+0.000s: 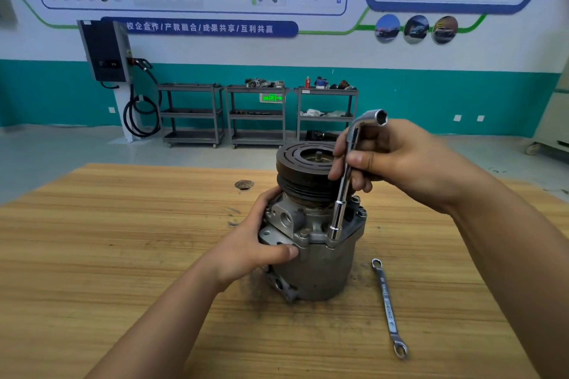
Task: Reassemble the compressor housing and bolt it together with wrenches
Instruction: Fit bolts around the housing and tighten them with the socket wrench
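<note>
While the compressor housing [320, 268] stands upright near the centre of the tabletop [123, 240], pulley [303, 169] end up, the left grip [255, 243] wraps its 9 o'clock side, with the thumb laid across the front of the flange and the fingers curled behind the port block. The right grip [397, 160], at the housing's 1 o'clock, is closed round the upper shaft of an L-shaped socket wrench [340, 203]. The wrench stands nearly vertical, its lower socket seated on the flange at about 5 o'clock; the fastener beneath it is hidden. One bolt head [304, 233] shows on the flange just beside it, at 6 o'clock. A ring spanner [388, 308] lies flat on the tabletop at the housing's 4 o'clock, apart from it. A dark knot hole [244, 184] marks the wood at 11 o'clock. Three grey carts [257, 114] stand against the far wall at 12 o'clock.
</note>
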Tool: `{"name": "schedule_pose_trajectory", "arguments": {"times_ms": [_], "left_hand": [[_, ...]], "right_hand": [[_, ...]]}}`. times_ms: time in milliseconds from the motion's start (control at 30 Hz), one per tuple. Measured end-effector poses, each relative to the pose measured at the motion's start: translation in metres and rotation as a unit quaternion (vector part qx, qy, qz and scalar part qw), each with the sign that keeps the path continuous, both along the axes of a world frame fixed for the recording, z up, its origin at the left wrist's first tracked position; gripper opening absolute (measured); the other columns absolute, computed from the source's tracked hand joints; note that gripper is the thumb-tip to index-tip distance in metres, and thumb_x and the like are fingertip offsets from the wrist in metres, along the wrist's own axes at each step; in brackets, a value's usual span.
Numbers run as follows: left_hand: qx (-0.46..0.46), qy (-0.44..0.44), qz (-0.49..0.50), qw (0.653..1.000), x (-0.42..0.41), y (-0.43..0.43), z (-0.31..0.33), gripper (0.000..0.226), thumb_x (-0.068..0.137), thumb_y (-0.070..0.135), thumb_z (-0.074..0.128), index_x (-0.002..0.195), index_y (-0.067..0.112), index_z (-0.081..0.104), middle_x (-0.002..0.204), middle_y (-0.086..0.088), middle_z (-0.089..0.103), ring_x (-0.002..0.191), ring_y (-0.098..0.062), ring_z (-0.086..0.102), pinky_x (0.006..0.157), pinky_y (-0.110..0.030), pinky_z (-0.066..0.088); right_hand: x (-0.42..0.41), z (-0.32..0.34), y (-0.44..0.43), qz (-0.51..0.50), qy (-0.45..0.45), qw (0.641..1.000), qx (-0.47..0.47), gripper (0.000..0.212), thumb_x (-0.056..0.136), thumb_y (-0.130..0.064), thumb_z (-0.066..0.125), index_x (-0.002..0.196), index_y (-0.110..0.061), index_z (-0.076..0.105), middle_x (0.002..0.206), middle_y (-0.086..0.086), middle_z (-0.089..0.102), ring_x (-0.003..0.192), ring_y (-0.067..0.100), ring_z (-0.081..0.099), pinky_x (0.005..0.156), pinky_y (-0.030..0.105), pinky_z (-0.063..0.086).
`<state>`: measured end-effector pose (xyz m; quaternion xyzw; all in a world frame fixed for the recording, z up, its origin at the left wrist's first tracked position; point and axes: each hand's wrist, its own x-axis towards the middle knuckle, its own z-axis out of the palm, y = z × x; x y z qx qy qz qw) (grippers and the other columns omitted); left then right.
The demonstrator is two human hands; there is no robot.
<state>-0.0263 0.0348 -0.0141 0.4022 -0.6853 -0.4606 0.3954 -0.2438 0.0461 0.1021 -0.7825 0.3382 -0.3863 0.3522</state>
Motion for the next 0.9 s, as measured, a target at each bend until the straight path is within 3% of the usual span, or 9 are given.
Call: {"name": "schedule_pose_trajectory", "arguments": {"times_ms": [100, 200, 267, 367, 467, 567, 633, 767, 900], "left_hand": [[-0.026, -0.042, 0.044, 0.998, -0.005, 0.009, 0.002, 0.088, 0.061, 0.025, 0.071, 0.116, 0.067, 0.018, 0.135, 0.014, 0.042, 0.115, -0.001, 0.051, 0.087, -0.015, 0.045], [-0.090, -0.077, 0.137, 0.983, -0.020, 0.021, -0.002, 0.099, 0.056, 0.042, 0.080, 0.130, 0.058, 0.016, 0.140, 0.016, 0.029, 0.126, -0.005, 0.036, 0.102, -0.026, 0.036], [-0.121, -0.089, 0.212, 0.966, -0.032, 0.026, -0.007, 0.106, 0.054, 0.049, 0.083, 0.139, 0.044, 0.022, 0.136, 0.017, 0.031, 0.124, -0.003, 0.034, 0.102, -0.025, 0.033], [-0.144, -0.090, 0.248, 0.954, -0.035, 0.023, -0.011, 0.096, 0.055, 0.043, 0.086, 0.135, 0.038, 0.034, 0.132, 0.014, 0.041, 0.117, -0.003, 0.041, 0.096, -0.023, 0.037], [-0.124, -0.083, 0.206, 0.967, -0.020, 0.013, -0.007, 0.090, 0.052, 0.039, 0.088, 0.130, 0.038, 0.042, 0.127, 0.015, 0.052, 0.116, -0.006, 0.050, 0.096, -0.029, 0.044], [-0.082, -0.055, 0.128, 0.987, -0.004, 0.004, 0.000, 0.082, 0.054, 0.029, 0.089, 0.124, 0.041, 0.047, 0.116, 0.016, 0.064, 0.108, -0.005, 0.060, 0.096, -0.037, 0.050], [-0.078, -0.044, 0.084, 0.992, 0.003, -0.001, 0.002, 0.077, 0.056, 0.027, 0.088, 0.120, 0.045, 0.048, 0.114, 0.018, 0.065, 0.104, -0.002, 0.063, 0.092, -0.030, 0.052], [-0.077, -0.026, 0.039, 0.996, 0.009, -0.007, 0.002, 0.074, 0.058, 0.031, 0.084, 0.118, 0.051, 0.046, 0.116, 0.026, 0.062, 0.106, 0.002, 0.061, 0.083, -0.012, 0.050], [-0.064, -0.024, 0.009, 0.998, 0.014, -0.012, 0.002, 0.075, 0.063, 0.028, 0.081, 0.121, 0.054, 0.042, 0.118, 0.030, 0.059, 0.110, 0.007, 0.056, 0.086, -0.011, 0.047]], "right_hand": [[0.008, -0.002, 0.005, -0.022, -0.014, 0.999, -0.024, 0.021, 0.090, 0.008, 0.048, 0.082, -0.010, 0.055, 0.068, 0.003, 0.071, 0.051, 0.009, 0.060, 0.047, 0.020, 0.048], [0.018, -0.007, 0.008, -0.053, -0.047, 0.996, -0.049, 0.022, 0.088, 0.009, 0.051, 0.077, -0.010, 0.055, 0.061, 0.004, 0.068, 0.046, 0.011, 0.059, 0.044, 0.021, 0.047], [0.021, -0.012, 0.010, -0.071, -0.071, 0.993, -0.058, 0.020, 0.087, 0.006, 0.055, 0.076, -0.010, 0.056, 0.060, 0.005, 0.068, 0.045, 0.013, 0.059, 0.043, 0.021, 0.047], [0.013, -0.011, 0.010, -0.078, -0.102, 0.990, -0.059, 0.014, 0.087, 0.002, 0.055, 0.080, -0.010, 0.057, 0.063, 0.004, 0.069, 0.046, 0.011, 0.059, 0.043, 0.019, 0.046], [-0.008, 0.002, 0.005, -0.083, -0.161, 0.981, -0.069, 0.015, 0.089, -0.001, 0.051, 0.082, -0.012, 0.057, 0.065, 0.002, 0.069, 0.046, 0.007, 0.055, 0.043, 0.016, 0.043], [-0.019, 0.006, -0.002, -0.098, -0.094, 0.988, -0.076, 0.019, 0.092, 0.000, 0.048, 0.082, -0.013, 0.058, 0.065, 0.001, 0.069, 0.047, 0.006, 0.053, 0.044, 0.015, 0.042], [-0.020, 0.000, -0.005, -0.104, -0.053, 0.992, -0.057, 0.019, 0.093, 0.000, 0.047, 0.084, -0.012, 0.058, 0.066, -0.001, 0.069, 0.048, 0.005, 0.053, 0.044, 0.015, 0.042], [-0.022, -0.002, -0.008, -0.073, -0.071, 0.995, -0.021, 0.018, 0.093, 0.000, 0.044, 0.086, -0.009, 0.058, 0.067, 0.002, 0.069, 0.048, 0.007, 0.053, 0.045, 0.016, 0.042], [-0.022, 0.000, -0.013, -0.050, -0.050, 0.997, -0.015, 0.018, 0.093, 0.000, 0.044, 0.087, -0.008, 0.059, 0.072, 0.005, 0.071, 0.049, 0.009, 0.055, 0.046, 0.018, 0.044]]}}
